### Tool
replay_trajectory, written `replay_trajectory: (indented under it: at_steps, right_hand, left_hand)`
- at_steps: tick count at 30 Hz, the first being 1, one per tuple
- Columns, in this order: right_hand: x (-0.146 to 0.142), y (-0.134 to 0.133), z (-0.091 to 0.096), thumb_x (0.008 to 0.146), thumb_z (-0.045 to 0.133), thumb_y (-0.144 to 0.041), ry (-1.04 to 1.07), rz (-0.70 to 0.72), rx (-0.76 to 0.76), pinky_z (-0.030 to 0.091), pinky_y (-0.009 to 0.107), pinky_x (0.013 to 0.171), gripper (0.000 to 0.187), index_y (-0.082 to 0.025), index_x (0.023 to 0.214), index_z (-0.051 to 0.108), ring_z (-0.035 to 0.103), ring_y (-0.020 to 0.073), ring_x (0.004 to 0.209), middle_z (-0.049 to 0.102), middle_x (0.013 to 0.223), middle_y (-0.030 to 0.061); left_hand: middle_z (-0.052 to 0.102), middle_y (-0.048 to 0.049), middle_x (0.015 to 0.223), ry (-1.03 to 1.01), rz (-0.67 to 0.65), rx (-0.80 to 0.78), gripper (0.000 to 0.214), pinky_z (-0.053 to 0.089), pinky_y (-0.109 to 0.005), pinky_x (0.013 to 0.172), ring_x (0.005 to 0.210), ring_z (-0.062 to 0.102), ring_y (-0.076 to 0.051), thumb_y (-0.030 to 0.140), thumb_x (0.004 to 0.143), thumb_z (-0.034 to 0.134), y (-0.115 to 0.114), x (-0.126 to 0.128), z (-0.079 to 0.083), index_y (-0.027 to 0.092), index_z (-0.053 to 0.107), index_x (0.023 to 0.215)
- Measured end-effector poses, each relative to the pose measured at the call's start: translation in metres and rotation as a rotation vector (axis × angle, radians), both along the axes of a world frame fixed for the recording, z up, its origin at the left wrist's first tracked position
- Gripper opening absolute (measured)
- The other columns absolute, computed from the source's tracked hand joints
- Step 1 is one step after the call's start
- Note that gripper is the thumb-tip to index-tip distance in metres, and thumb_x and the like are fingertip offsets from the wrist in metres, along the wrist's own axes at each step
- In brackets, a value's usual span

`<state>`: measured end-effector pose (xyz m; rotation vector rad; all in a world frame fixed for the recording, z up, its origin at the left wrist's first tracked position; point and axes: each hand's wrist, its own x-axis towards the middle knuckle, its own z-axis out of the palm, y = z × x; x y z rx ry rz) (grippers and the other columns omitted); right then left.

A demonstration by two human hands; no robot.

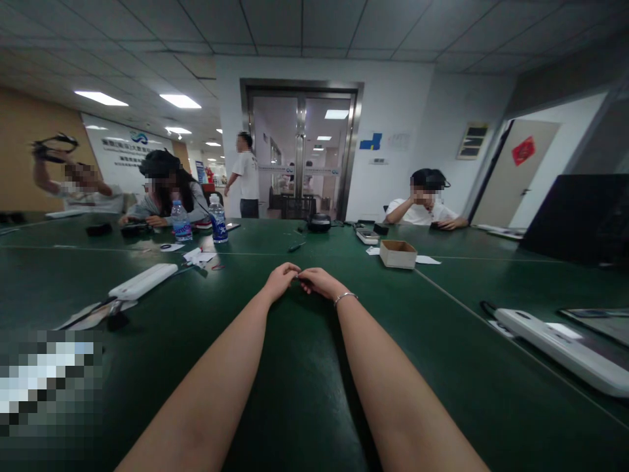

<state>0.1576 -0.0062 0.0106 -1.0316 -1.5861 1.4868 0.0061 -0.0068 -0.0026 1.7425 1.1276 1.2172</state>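
Both my forearms stretch out over a dark green table (304,393). My left hand (280,278) and my right hand (317,282) meet at the fingertips near the table's middle. Both have their fingers curled together in a pinch. Something tiny may sit between the fingertips, too small to name. A thin bracelet (344,298) circles my right wrist.
A small cardboard box (398,254) stands ahead to the right. White power strips lie at left (142,280) and right (560,341). Two water bottles (217,219) stand at the back left. Three people sit at the table's far side; another person stands by the glass door (299,154). A dark laptop (574,216) is at right.
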Motion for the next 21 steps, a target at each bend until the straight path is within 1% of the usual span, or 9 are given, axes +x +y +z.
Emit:
replay_trajectory:
  at_steps: [5, 8, 12, 21]
  right_hand:
    - [0.0011, -0.0022, 0.0008, 0.078, 0.053, -0.019, -0.008, 0.007, 0.002, 0.038, 0.017, 0.040, 0.015, -0.011, 0.066, 0.056, 0.048, 0.0076, 0.043, 0.052, 0.051, -0.0010]
    - [0.0011, -0.0028, 0.0013, 0.077, 0.055, -0.019, 0.023, -0.006, -0.011, 0.038, 0.018, 0.040, 0.013, -0.012, 0.066, 0.055, 0.048, 0.0078, 0.043, 0.052, 0.051, -0.0015]
    - [0.0004, -0.0042, 0.0027, 0.076, 0.056, -0.019, 0.042, -0.019, -0.039, 0.038, 0.017, 0.039, 0.011, -0.012, 0.068, 0.054, 0.048, 0.0076, 0.042, 0.052, 0.051, -0.0022]
    - [-0.0007, -0.0024, 0.0016, 0.077, 0.057, -0.021, -0.019, -0.006, 0.020, 0.041, 0.017, 0.040, 0.014, -0.012, 0.067, 0.056, 0.049, 0.0073, 0.043, 0.053, 0.052, -0.0014]
  left_hand:
    - [0.057, -0.0020, 0.072, -0.042, -0.021, -0.040, 0.026, 0.038, -0.021, 0.050, 0.060, 0.051, -0.011, 0.033, 0.071, 0.052, -0.0035, -0.0004, 0.0029, 0.015, 0.058, 0.089]
    - [0.058, -0.0023, 0.075, -0.051, -0.024, -0.029, 0.027, 0.038, -0.021, 0.050, 0.060, 0.051, -0.011, 0.035, 0.070, 0.054, -0.0015, -0.0005, 0.0008, 0.015, 0.059, 0.088]
    - [0.057, -0.0011, 0.071, -0.040, -0.020, -0.009, 0.029, 0.038, -0.021, 0.049, 0.057, 0.050, -0.010, 0.037, 0.070, 0.056, 0.0021, -0.0013, -0.0026, 0.016, 0.059, 0.089]
    - [0.054, 0.0002, 0.062, -0.060, 0.003, -0.013, 0.029, 0.036, -0.021, 0.047, 0.054, 0.048, -0.010, 0.037, 0.069, 0.056, 0.0032, -0.0013, -0.0022, 0.014, 0.060, 0.087]
